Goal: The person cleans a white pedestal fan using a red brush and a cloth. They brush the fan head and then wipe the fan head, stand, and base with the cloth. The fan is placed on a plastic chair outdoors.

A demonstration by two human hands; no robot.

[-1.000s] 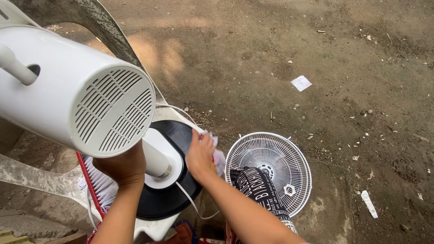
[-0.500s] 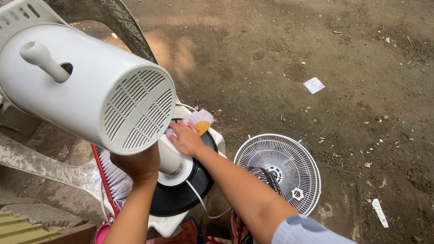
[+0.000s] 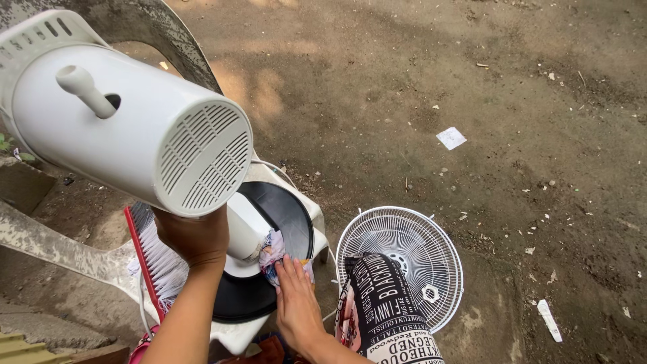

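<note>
1. Right hand (image 3: 296, 307): lies flat, fingers together and extended, pressing a crumpled multicoloured cloth (image 3: 275, 253) against the fan base (image 3: 286, 216); it grips nothing, only pins the cloth with palm and fingertips.
2. Left hand (image 3: 195, 236): closed around the white plastic neck just under the motor housing (image 3: 128, 128), steadying it above the base.
3. Fan base: a round, glossy black disc with a smooth white plastic collar at its centre; it rests on a white plastic stool (image 3: 317, 229).
4. Motor housing: a smooth white plastic cylinder, directly above the base and nearest the camera. Its long axis runs upper left to lower right; the slotted, vented end cap faces lower right, and a short white knob (image 3: 84, 87) projects from its upper side.
5. Brush (image 3: 155, 263): red-backed, white bristles, just left of the base.
6. Fan grille (image 3: 404, 259): round white wire guard, flat on the dirt ground (image 3: 472, 81) just right of the base.
</note>
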